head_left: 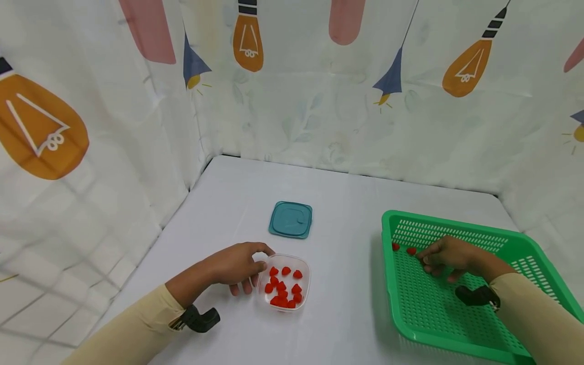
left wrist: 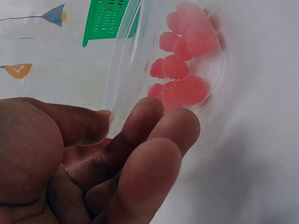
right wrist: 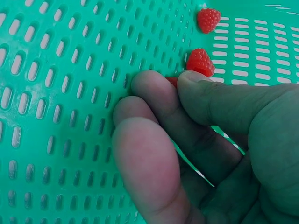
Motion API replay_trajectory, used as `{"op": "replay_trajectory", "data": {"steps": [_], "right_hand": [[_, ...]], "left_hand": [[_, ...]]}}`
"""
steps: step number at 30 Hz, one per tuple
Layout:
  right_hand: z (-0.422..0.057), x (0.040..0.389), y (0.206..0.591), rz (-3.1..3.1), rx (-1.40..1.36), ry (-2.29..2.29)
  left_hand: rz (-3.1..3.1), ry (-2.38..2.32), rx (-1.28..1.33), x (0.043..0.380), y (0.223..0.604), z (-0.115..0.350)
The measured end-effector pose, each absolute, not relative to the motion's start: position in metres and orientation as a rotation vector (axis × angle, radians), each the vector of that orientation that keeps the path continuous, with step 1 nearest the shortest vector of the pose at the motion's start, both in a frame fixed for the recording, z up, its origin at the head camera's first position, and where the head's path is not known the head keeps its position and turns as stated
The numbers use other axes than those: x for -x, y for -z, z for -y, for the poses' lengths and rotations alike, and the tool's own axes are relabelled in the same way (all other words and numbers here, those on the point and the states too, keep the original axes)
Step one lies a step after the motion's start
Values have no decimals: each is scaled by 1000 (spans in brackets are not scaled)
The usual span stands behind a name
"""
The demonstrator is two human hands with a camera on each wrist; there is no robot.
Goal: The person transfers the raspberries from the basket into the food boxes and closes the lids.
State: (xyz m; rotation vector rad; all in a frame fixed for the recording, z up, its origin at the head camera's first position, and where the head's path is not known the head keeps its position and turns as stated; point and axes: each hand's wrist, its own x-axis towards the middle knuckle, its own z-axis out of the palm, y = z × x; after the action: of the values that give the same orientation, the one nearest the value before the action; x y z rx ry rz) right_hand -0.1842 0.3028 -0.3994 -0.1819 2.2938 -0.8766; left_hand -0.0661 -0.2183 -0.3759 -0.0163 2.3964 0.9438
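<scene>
In the head view, a clear plastic container [head_left: 306,271] holds several red raspberries [head_left: 283,300]. My left hand [head_left: 237,266] is at its left side, thumb tip right at the rim and fingers loosely bent along the outer wall; the left wrist view shows the raspberries [left wrist: 175,67] through the plastic. My right hand [head_left: 449,256] is down inside a green basket [head_left: 397,304]. Between its thumb and forefinger, a raspberry [right wrist: 172,80] is pinched, mostly hidden by the fingertips. Just past them, two more raspberries, one nearer [right wrist: 201,63] and one farther [right wrist: 209,20], lie by the basket's wall.
A teal square lid [head_left: 290,219] lies flat on the white table [head_left: 342,243] behind the container. Perforated walls rise around the basket, at the table's right. Printed white curtains [head_left: 310,111] close off the back and sides.
</scene>
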Motion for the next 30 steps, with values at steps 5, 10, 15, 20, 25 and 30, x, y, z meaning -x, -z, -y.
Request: {"op": "replay_trajectory", "data": {"steps": [5,10,15,20,25,30], "right_hand": [[-303,185,398,-2292,192,878],[-302,184,398,-2278,181,887],[-300,183,397,-2278,161,891],[-299,182,396,-2265,147,906],[-299,181,393,-2237,146,930],[-300,182,393,-2241,137,919]], "left_hand": [[-2400,-945,28,66,376,217],[-2399,-935,36,66,376,217],[-2396,-938,29,67,376,217],[-2399,-940,10,67,376,218],[-2401,-946,-11,68,377,218],[-2390,-960,-14,68,376,219]]}}
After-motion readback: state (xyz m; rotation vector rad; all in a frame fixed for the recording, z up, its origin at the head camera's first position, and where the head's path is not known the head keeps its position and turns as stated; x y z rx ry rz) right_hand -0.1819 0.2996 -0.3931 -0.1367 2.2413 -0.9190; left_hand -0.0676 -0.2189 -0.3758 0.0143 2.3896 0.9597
